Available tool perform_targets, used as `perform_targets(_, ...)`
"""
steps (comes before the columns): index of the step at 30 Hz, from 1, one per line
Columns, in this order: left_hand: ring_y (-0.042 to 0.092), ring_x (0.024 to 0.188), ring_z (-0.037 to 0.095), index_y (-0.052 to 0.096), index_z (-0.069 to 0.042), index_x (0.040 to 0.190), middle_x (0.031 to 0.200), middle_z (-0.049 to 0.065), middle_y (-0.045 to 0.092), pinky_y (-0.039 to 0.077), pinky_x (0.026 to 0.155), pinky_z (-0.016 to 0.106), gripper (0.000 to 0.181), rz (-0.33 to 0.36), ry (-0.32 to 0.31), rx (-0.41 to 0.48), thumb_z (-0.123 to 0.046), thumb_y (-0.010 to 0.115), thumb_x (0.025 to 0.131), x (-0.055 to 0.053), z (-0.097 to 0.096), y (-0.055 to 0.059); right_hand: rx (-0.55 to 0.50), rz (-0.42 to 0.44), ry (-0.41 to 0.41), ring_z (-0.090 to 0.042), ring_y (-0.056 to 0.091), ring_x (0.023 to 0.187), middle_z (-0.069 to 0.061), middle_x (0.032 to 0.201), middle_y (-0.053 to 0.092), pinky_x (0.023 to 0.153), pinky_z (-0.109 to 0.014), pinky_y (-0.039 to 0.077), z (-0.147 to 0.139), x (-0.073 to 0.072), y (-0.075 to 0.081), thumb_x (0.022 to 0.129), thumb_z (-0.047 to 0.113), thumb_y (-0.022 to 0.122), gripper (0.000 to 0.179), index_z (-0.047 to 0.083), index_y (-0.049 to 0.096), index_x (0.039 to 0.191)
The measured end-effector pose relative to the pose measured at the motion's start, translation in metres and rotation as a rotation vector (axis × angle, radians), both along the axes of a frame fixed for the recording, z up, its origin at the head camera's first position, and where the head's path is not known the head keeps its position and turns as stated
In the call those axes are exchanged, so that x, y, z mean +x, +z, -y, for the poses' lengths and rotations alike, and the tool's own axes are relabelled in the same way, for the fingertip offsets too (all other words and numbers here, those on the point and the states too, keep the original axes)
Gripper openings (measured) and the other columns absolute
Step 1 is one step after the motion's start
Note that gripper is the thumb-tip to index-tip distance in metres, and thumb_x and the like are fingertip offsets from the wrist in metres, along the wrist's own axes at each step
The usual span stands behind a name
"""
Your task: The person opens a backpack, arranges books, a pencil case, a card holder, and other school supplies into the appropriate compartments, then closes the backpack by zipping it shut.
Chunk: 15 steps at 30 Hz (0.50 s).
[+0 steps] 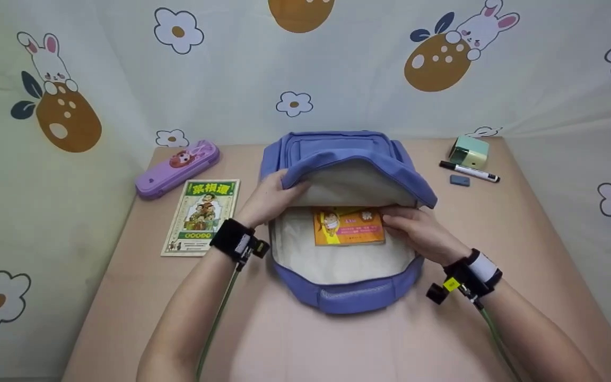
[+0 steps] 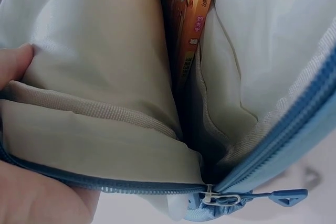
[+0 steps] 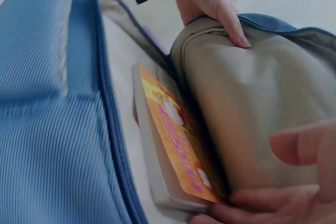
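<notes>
A blue backpack (image 1: 356,302) lies unzipped on the table, its pale lining showing. My left hand (image 1: 268,199) grips the left edge of its raised flap (image 1: 358,183), thumb on the lining and fingers outside. Inside the main compartment is an orange book (image 1: 348,228) with a cartoon cover, its far end hidden under the flap. My right hand (image 1: 425,231) is in the opening at the book's right edge. In the right wrist view the fingers (image 3: 262,198) reach the book's corner, with the thumb spread apart from them.
Left of the backpack lie a green-and-white book (image 1: 202,217) and a purple pencil case (image 1: 178,170). At the back right are a mint-green pencil sharpener (image 1: 469,151), a black-and-white marker (image 1: 470,172) and a small blue eraser (image 1: 460,181). A printed cloth (image 1: 231,79) hangs behind the table.
</notes>
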<state>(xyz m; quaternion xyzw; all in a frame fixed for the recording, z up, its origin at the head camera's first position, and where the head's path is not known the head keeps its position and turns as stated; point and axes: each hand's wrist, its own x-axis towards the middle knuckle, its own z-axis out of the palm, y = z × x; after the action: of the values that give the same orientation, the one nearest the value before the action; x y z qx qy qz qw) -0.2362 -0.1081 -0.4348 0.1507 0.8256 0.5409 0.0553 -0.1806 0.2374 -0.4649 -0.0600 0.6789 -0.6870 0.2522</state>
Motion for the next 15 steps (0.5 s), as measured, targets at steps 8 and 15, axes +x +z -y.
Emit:
perform_targets(8, 0.043, 0.062, 0.012, 0.06, -0.009, 0.095, 0.073, -0.002, 0.047, 0.038, 0.058, 0.03, 0.03, -0.004, -0.007, 0.025, -0.036, 0.072, 0.096, -0.001, 0.0, -0.003, 0.356, -0.307, 0.15, -0.029, 0.044, 0.14, -0.015, 0.15, 0.052, 0.117, -0.056, 0.028, -0.007, 0.022, 0.026, 0.105, 0.037, 0.058, 0.051, 0.006, 0.056, 0.145)
perform_targets(15, 0.044, 0.062, 0.012, 0.059, -0.01, 0.094, 0.073, -0.003, 0.046, 0.039, 0.058, 0.029, 0.028, -0.003, -0.019, 0.029, -0.036, 0.071, 0.096, 0.0, 0.001, -0.002, 0.152, -0.755, -0.121, -0.023, 0.069, 0.1, -0.017, 0.114, 0.071, 0.085, -0.026, 0.057, -0.012, 0.039, 0.059, 0.105, 0.002, 0.055, 0.024, -0.001, 0.071, 0.122)
